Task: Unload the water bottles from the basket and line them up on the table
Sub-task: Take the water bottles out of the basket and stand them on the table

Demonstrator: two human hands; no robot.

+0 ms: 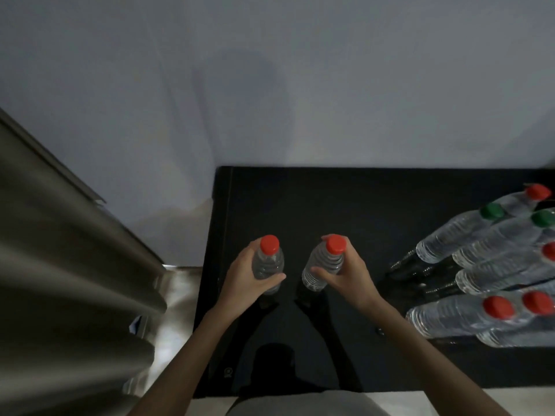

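My left hand (250, 279) grips a clear water bottle with a red cap (269, 262), held upright over the left part of the glossy black table (345, 205). My right hand (345, 276) grips a second red-capped bottle (326, 265), tilted slightly left, close beside the first. Both bottles hover just above or touch the tabletop; I cannot tell which. At the right edge stand several more clear bottles (468, 235), some with red caps and two with green caps (492, 211). No basket is in view.
A pale wall (270, 85) rises behind the table. A grey-brown curtain (60, 265) hangs at the left, with light floor (177, 295) between it and the table's left edge. My own grey clothing (300, 405) shows at the bottom.
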